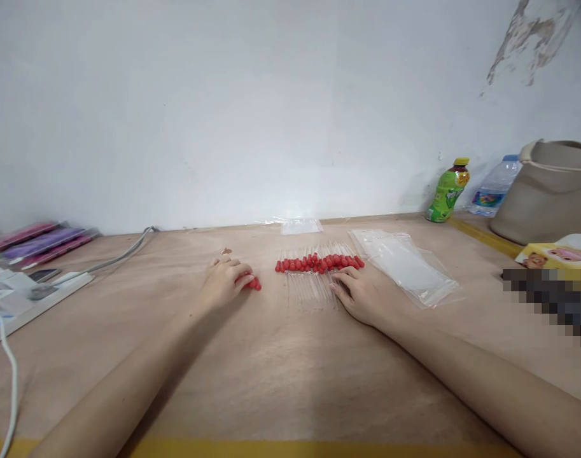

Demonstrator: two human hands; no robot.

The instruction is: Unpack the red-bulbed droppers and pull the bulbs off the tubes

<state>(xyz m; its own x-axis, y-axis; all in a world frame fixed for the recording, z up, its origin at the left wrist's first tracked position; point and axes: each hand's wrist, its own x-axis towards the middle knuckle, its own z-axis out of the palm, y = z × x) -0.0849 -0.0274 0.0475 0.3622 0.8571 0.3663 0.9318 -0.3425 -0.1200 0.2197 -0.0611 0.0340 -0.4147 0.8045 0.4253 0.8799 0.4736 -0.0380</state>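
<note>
Left hand (227, 280): curled loosely over a small cluster of red-capped tubes (252, 284) left of frame centre, fingertips pinning them so they cannot roll.
Right hand (361, 294): palm down and relaxed, gripping nothing, fingers lying on the clear stems of the main tube row (317, 263), seemingly steadying it.
Tubes: thin transparent shafts with red caps aligned in one band at mid-frame on the tabletop (280, 369).
Clear bags (407, 267): flat, just right of the row.
Bottles (447, 191): far right, by the wall.
</note>
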